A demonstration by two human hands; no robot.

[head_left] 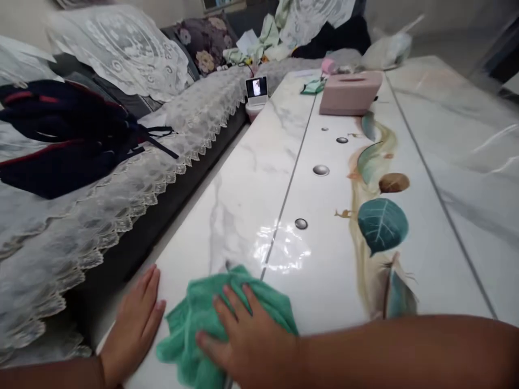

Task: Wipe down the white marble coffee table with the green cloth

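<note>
A bunched green cloth (190, 319) lies on the near end of the glossy white marble-patterned table (243, 200). My right hand (251, 335) presses down on this cloth from above, its fingers spread and bent slightly over the folds. To the left, my left hand (135, 324) rests flat along the table's left edge, fingers stretched out and close together, with nothing in it. The cloth is just beside it. Part of the cloth is hidden under my right hand and forearm.
A pink tissue box (351, 93) stands farther down the table, with a green packet (313, 87) beside it and a plastic bag (387, 51) behind. Along the left runs a lace-covered sofa (133, 162) holding a dark backpack (68, 135). A small lit screen (257, 87) stands beyond the table's left edge.
</note>
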